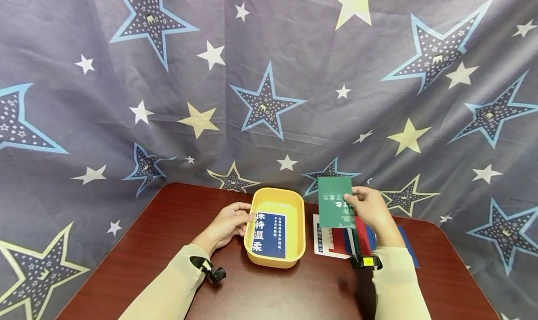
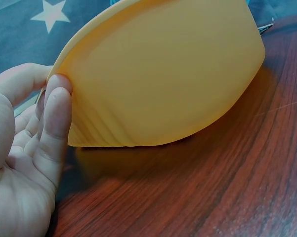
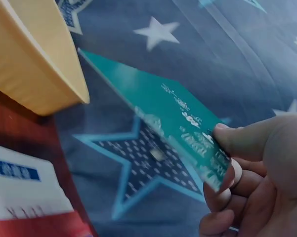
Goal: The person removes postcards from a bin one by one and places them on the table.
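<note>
A yellow plastic basin [image 1: 299, 226] stands on the table, and a blue card [image 1: 273, 238] with white lettering lies inside it. My left hand [image 1: 227, 224] pinches the basin's left rim between thumb and fingers; the left wrist view shows that grip on the basin wall [image 2: 158, 74] up close. Raised to the right of the basin, a green card [image 1: 334, 203] with white writing is pinched by its right edge in my right hand [image 1: 371, 210]. In the right wrist view the thumb presses on the face of the green card [image 3: 153, 94], fingers behind it.
Several more cards, among them a white and red one [image 1: 321, 245] and a blue one [image 1: 407, 245], lie overlapping on the table under my right hand. The dark red table [image 1: 176, 212] meets a grey curtain [image 1: 269, 39] with stars at the back.
</note>
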`<action>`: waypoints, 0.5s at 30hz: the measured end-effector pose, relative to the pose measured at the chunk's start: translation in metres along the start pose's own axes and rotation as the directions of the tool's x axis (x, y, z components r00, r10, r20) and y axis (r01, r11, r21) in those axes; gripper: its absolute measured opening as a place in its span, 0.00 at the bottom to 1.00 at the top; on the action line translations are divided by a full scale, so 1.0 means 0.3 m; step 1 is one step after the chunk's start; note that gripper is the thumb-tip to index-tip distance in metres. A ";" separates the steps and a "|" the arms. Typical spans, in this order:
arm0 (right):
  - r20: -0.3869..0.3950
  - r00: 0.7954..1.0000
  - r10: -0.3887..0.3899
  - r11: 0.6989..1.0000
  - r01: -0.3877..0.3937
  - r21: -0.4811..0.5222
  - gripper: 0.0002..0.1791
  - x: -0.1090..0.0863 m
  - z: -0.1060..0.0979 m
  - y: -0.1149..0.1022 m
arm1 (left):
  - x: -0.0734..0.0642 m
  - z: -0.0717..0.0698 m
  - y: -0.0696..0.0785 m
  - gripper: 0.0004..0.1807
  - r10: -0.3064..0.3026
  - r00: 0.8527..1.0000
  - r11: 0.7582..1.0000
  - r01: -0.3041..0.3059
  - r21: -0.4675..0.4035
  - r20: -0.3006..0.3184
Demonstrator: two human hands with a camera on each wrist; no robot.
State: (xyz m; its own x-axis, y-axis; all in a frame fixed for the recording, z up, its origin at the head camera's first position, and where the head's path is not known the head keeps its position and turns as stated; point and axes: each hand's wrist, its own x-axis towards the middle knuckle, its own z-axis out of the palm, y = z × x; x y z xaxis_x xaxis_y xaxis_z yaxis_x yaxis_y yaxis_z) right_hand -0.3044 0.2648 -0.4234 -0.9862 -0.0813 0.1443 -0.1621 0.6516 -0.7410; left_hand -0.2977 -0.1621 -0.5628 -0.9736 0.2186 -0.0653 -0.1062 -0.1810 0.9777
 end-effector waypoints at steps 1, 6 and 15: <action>-0.014 1.000 0.013 1.000 -0.013 0.006 0.20 -0.001 -0.014 0.008 | 0.000 -0.002 0.000 0.30 -0.001 1.000 1.000 0.001 0.002 0.000; -0.088 0.995 0.047 0.999 -0.049 -0.022 0.22 -0.009 -0.085 0.053 | -0.006 -0.007 0.007 0.30 -0.003 1.000 1.000 0.003 0.004 -0.006; -0.238 0.962 0.133 0.976 -0.169 -0.139 0.24 -0.012 -0.175 0.188 | -0.008 -0.009 0.016 0.29 -0.003 1.000 1.000 0.003 0.004 -0.009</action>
State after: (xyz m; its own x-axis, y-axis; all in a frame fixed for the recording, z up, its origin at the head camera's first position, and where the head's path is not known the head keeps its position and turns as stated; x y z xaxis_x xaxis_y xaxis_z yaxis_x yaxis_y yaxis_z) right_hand -0.3082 0.3414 -0.4313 -0.9623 0.1877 0.1966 0.0131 0.7543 -0.6564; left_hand -0.2964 -0.1660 -0.5585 -0.9752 0.2101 -0.0699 -0.1081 -0.1761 0.9784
